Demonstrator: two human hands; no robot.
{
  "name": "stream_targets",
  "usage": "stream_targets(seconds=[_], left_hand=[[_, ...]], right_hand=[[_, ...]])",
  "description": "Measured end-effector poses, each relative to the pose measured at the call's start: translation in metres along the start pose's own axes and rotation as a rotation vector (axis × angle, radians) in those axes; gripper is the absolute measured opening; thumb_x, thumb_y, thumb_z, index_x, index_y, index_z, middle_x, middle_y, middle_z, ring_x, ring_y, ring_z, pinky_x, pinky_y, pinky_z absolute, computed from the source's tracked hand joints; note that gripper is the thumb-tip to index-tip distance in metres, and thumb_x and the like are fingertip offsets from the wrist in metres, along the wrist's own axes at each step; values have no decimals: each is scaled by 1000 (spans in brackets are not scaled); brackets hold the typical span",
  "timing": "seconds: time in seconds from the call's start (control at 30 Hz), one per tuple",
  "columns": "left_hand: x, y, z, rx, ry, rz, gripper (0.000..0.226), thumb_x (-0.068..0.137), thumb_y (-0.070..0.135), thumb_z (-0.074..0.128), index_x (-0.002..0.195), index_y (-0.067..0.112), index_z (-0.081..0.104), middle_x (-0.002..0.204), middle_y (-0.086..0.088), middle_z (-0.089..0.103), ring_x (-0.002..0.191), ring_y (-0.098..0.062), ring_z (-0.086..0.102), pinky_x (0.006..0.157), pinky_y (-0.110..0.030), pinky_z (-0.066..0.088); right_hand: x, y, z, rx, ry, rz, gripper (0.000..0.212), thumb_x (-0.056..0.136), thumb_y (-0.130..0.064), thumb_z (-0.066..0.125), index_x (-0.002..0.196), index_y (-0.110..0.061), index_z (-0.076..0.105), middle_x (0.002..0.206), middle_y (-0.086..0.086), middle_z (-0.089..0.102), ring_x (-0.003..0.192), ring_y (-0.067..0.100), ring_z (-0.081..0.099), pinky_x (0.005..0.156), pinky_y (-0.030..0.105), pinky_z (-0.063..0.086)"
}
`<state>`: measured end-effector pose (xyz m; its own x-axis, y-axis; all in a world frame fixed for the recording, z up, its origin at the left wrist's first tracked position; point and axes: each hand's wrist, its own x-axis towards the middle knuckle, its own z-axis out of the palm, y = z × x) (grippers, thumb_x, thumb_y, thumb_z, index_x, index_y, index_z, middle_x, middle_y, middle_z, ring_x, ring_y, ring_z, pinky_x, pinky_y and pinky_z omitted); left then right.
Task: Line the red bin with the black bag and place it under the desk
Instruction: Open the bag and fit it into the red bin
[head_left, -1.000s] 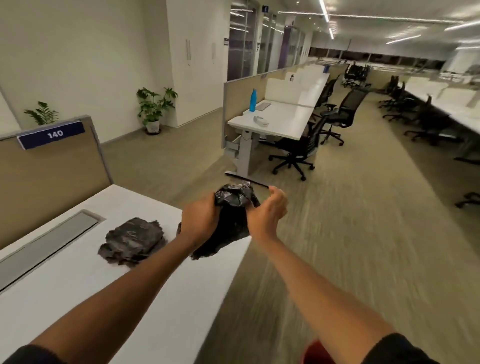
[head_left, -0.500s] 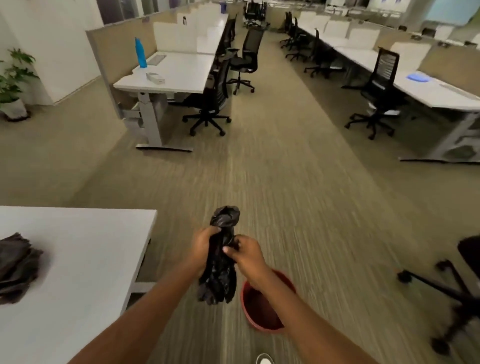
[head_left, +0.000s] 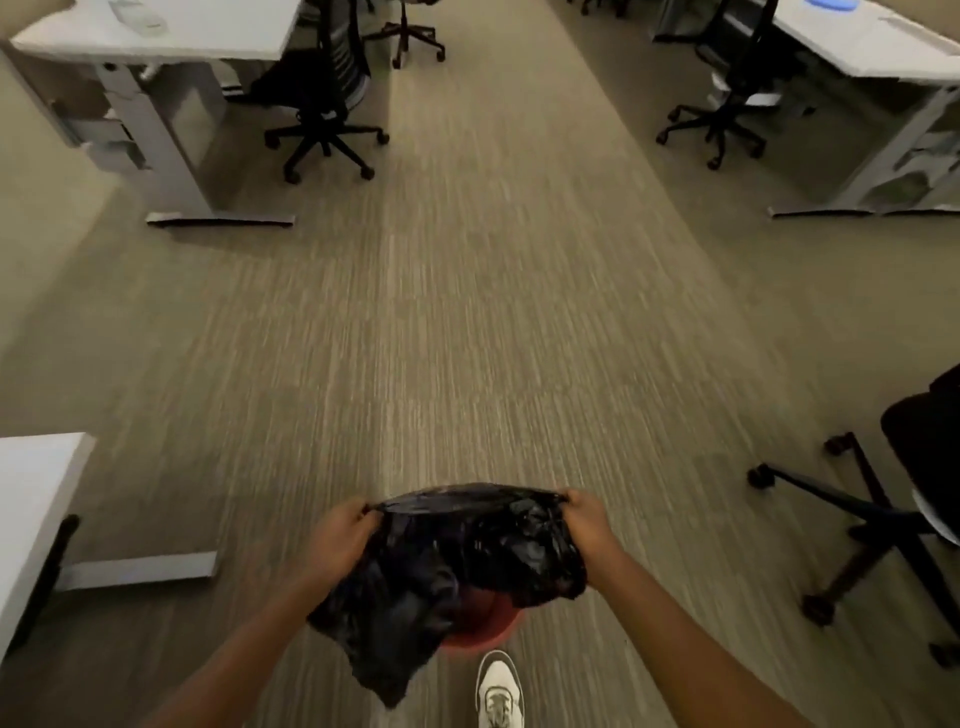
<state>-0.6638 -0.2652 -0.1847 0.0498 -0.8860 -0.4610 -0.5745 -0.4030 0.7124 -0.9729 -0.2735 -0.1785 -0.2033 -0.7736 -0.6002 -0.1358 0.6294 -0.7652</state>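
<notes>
**Bag being opened over bin – lining not yet started**

The black bag (head_left: 457, 561) is now being pulled wide; half a second ago it was being held as a bunched wad in front of the body. Its top edge is being stretched taut between the left hand (head_left: 340, 538) and the right hand (head_left: 587, 525), each pinched shut on a corner of the film. The rest is being left hanging, crumpled. The red bin (head_left: 480, 631) is being largely hidden below the bag, on the carpet (head_left: 467, 312) just beyond a white shoe (head_left: 496, 691). The bag mouth is probably being located; whether it is actually parted cannot be told. The near desk (head_left: 31, 499) is being kept at far left, apart from the bin.
</notes>
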Motion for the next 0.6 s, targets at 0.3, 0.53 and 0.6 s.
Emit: stream_targets(seconds=[0.3, 0.53, 0.6], left_hand=[[77, -34, 64, 363, -156, -182, 79, 79, 78, 28, 77, 9, 67, 82, -11, 71, 83, -28, 67, 71, -35, 47], [80, -102, 89, -442, -609, -525, 58, 57, 61, 79, 99, 20, 77, 104, -9, 76, 97, -23, 72, 70, -25, 57], [82, -118, 102, -497, -631, -529, 43, 55, 33, 80, 93, 14, 78, 97, -11, 77, 91, -25, 73, 71, -29, 56]], right_hand=[[95, 64, -64, -48, -66, 314, 27, 91, -24, 62, 84, 2, 71, 78, 14, 70, 74, 26, 66, 60, 26, 50], [157, 116, -39, 66, -139, 506, 42, 95, -42, 51, 105, -2, 59, 106, 17, 64, 104, 36, 64, 79, 39, 55], [165, 126, -25, 75, 2, 452, 42, 96, -45, 46, 112, -6, 51, 108, 14, 58, 109, 37, 59, 86, 43, 51]])
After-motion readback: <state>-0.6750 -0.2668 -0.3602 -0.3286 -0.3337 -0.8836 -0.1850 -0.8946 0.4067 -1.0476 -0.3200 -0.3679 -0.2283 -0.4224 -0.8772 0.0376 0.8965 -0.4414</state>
